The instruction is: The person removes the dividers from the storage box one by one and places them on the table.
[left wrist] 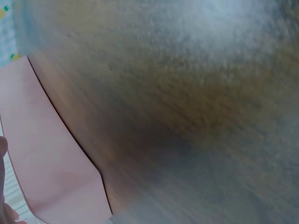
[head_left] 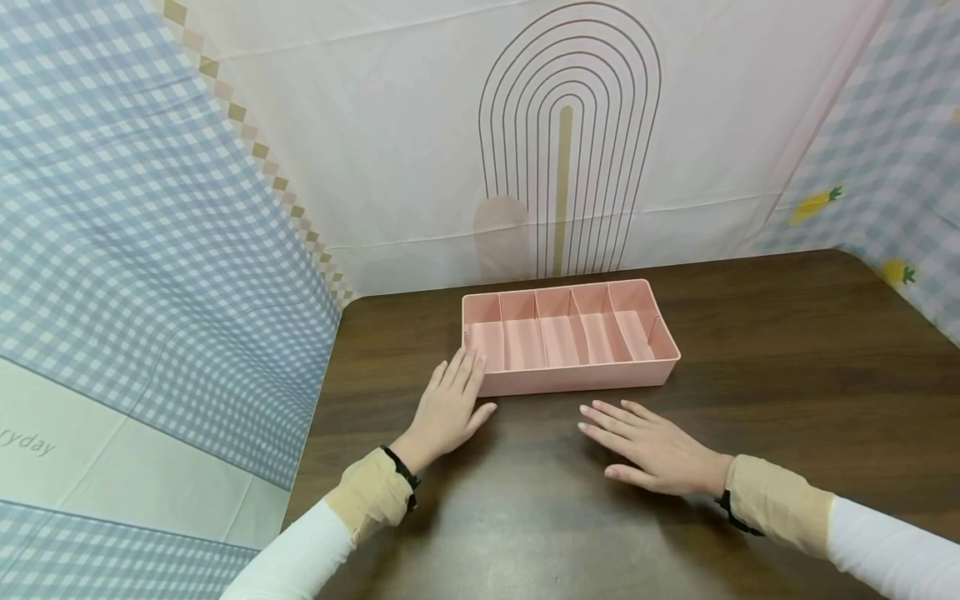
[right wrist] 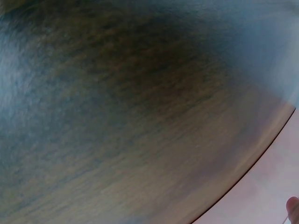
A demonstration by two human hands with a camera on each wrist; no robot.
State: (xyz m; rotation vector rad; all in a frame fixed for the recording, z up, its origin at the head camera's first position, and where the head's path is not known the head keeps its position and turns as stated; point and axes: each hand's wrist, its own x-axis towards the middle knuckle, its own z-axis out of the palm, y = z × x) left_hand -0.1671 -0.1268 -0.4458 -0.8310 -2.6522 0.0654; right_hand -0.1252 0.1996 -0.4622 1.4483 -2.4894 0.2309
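Observation:
A pink divided tray (head_left: 577, 379) stands on the dark wooden table, its several compartments showing nothing inside. My left hand (head_left: 448, 408) is at the tray's front left corner, fingers straight and overlapping the rim in the head view; whether they touch it I cannot tell. In the left wrist view the tray's wall (left wrist: 46, 140) fills the left side, with a bit of hand at the edge. My right hand (head_left: 654, 446) holds nothing, its fingers extended toward the tray's front side, apart from it. A fingertip (right wrist: 293, 207) shows low in the right wrist view, in front of the tray (right wrist: 261, 196).
The wooden table (head_left: 787, 367) reaches back to a pale cloth (head_left: 405, 133) with arch lines. Blue checked cloth (head_left: 187, 250) hangs along the left edge, and another checked cloth with pineapples (head_left: 892, 150) hangs at the right.

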